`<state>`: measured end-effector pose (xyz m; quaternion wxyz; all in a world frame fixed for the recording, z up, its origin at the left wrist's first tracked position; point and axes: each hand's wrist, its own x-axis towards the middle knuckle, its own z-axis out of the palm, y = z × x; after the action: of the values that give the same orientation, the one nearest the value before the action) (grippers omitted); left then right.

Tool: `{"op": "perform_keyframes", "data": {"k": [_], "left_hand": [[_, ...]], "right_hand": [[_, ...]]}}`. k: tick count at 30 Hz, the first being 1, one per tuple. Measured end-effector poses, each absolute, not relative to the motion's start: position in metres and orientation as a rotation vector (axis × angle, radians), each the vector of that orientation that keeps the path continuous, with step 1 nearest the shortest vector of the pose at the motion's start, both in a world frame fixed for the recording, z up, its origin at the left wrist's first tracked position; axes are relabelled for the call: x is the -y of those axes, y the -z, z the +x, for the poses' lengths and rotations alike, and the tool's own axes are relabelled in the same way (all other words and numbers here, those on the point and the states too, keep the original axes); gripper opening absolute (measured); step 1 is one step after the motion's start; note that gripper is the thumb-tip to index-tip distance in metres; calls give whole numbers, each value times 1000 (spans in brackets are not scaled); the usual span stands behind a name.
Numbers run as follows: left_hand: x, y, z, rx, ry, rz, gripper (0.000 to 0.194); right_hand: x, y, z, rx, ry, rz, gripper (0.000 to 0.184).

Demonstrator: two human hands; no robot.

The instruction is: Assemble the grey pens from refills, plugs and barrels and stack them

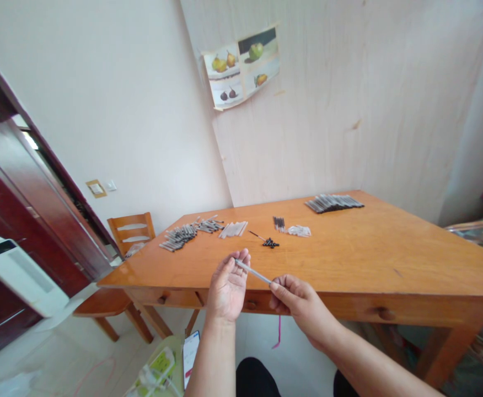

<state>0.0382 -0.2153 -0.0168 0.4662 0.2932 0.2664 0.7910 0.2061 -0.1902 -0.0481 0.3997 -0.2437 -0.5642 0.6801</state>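
A slim, translucent pen barrel slants between my two hands in front of the table edge. My left hand, palm turned up, has its thumb and fingers at the barrel's far end, where a small dark tip shows. The other end is pinched between the thumb and fingers of my right hand. Beyond my hands on the table are a heap of small black pen parts, a thin dark-and-pale stick, a row of pale tubes, short dark sticks and small clear pieces.
Piles of grey, dark-ended pens lie at the left of the wooden table. A neat row of pens lies at the back right. A chair stands left; a phone is below my left forearm.
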Motion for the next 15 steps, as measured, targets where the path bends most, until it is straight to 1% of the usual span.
{"op": "perform_keyframes", "data": {"k": [5,10,12,15], "left_hand": [[217,11,40,-639,-1954,813,10],[213,13,43,-673,-1946,769,12],[211,16,46,-693,-1940,718,18],[207,21,53,-736,-1904,713,34]], "right_hand": [[193,43,209,1440,-1747,-588,37],[191,45,206,1385,-1777,-599,35],[189,45,205,1357,-1774,-634,36],[186,42,203,1315,-1762,-684,37]]}}
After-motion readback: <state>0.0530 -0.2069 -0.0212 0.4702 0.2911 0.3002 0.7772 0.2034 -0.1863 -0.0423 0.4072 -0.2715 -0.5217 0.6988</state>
